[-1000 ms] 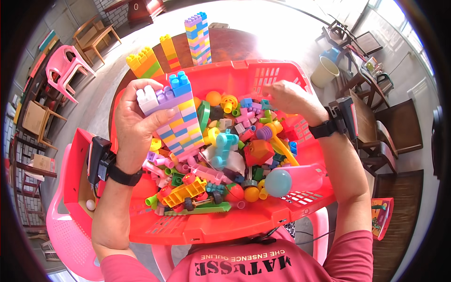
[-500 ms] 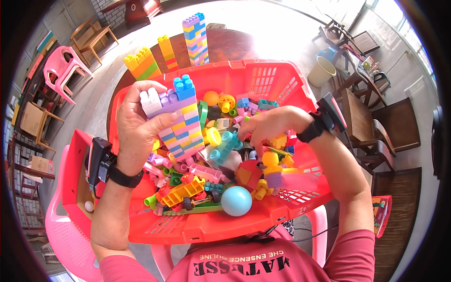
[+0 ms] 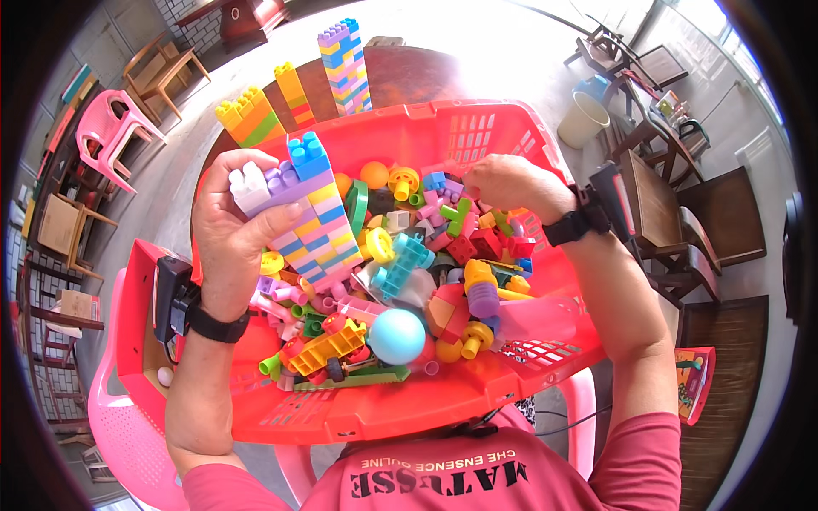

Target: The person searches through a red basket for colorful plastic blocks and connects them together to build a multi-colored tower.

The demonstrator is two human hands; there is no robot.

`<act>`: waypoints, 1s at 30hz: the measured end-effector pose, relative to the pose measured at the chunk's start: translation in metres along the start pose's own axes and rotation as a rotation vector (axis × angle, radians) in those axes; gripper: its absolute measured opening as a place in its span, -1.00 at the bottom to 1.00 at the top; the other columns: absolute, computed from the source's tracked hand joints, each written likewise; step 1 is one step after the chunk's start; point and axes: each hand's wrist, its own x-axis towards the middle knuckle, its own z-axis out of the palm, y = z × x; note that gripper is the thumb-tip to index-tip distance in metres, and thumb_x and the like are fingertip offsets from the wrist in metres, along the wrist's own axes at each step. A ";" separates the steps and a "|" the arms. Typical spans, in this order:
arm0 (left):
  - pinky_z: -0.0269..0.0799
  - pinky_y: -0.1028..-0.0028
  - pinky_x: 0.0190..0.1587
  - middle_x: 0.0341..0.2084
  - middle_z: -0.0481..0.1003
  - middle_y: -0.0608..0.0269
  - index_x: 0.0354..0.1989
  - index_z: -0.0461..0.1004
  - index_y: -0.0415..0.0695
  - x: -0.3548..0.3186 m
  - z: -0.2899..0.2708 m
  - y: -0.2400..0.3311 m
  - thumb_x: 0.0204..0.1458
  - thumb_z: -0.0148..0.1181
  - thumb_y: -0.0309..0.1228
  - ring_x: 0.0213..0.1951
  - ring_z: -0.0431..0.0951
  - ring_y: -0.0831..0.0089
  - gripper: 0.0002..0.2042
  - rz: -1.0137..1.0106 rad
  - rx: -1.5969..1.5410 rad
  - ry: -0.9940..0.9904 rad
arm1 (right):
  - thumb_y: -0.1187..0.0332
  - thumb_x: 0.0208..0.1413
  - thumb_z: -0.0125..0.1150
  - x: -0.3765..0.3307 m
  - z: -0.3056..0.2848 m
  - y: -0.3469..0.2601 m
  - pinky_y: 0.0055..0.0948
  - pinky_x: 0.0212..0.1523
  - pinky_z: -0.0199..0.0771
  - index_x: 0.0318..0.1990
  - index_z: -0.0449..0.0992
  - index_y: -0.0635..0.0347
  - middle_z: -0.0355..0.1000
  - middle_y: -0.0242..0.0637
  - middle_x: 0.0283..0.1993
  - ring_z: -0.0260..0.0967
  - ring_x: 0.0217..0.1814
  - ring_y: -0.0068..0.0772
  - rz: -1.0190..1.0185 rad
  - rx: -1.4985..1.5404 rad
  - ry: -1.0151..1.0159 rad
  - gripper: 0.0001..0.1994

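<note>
My left hand (image 3: 230, 230) grips a tower of toy building blocks (image 3: 317, 234), thumb across its near face. The tower is tilted, with small rows of white, purple, pink, yellow and blue blocks; white, purple and blue blocks stick up on top. My right hand (image 3: 518, 189) is over the far right part of the red basket (image 3: 375, 417), fingers curled in among loose blocks. Whatever its fingertips hold, if anything, is hidden. Near it lie a green block (image 3: 458, 218) and red blocks (image 3: 486, 244). A teal piece (image 3: 402, 266) and a light blue ball (image 3: 397, 336) rest mid-basket.
Behind the basket, a round brown table (image 3: 400, 72) bears a tall multicoloured tower (image 3: 345, 68), a slim yellow-orange tower (image 3: 294, 94) and a wider yellow, orange and green one (image 3: 251, 117). A red box (image 3: 141, 332) stands at left; wooden chairs and pink chairs (image 3: 115, 128) stand around.
My right hand has moved away from the teal piece toward the far right of the basket, uncovering red and green blocks. The blue ball and the held tower have shifted left.
</note>
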 end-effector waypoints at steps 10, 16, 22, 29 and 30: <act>0.47 0.53 -0.12 -0.27 0.45 0.39 -0.14 0.39 -0.10 0.002 0.003 -0.007 -0.19 0.33 -0.73 -0.22 0.50 0.59 -0.58 0.062 -0.051 -0.036 | 0.40 -0.10 0.18 0.004 0.050 -0.019 -0.17 -0.36 0.58 -0.45 0.61 0.20 0.55 -0.08 -0.38 0.56 -0.29 -0.05 0.225 -0.079 0.054 -0.88; 0.47 0.52 -0.12 -0.30 0.47 0.38 -0.15 0.38 -0.10 0.001 0.007 -0.010 -0.20 0.34 -0.74 -0.21 0.50 0.60 -0.57 0.026 -0.220 -0.042 | 0.43 -0.17 0.13 -0.001 0.026 -0.021 -0.12 -0.22 0.55 -0.43 0.59 0.29 0.52 0.01 -0.34 0.52 -0.22 0.03 0.182 -0.021 0.098 -0.83; 0.45 0.52 -0.11 -0.28 0.45 0.40 -0.15 0.37 -0.12 -0.006 0.011 -0.006 -0.21 0.36 -0.72 -0.20 0.48 0.61 -0.57 0.040 -0.225 -0.086 | 0.41 0.04 0.13 -0.012 -0.041 -0.044 -0.36 -0.33 0.48 -0.18 0.51 0.26 0.52 -0.19 -0.27 0.49 -0.35 -0.32 0.099 0.587 0.490 -0.80; 0.49 0.51 -0.10 -0.25 0.50 0.37 -0.07 0.42 -0.15 -0.011 0.022 -0.014 -0.11 0.33 -0.65 -0.17 0.50 0.62 -0.61 -0.061 -0.181 -0.201 | 0.28 0.24 0.11 -0.034 -0.075 -0.064 -0.72 -0.42 0.42 -0.07 0.48 0.16 0.50 -0.34 -0.20 0.40 -0.31 -0.72 -0.204 1.334 0.572 -0.80; 0.48 0.51 -0.11 -0.27 0.51 0.36 -0.09 0.42 -0.15 -0.010 0.023 -0.015 -0.11 0.32 -0.63 -0.18 0.50 0.62 -0.63 -0.070 -0.175 -0.189 | 0.26 0.25 0.11 -0.034 -0.075 -0.067 -0.73 -0.43 0.43 -0.08 0.48 0.15 0.50 -0.34 -0.19 0.40 -0.31 -0.71 -0.237 1.400 0.585 -0.79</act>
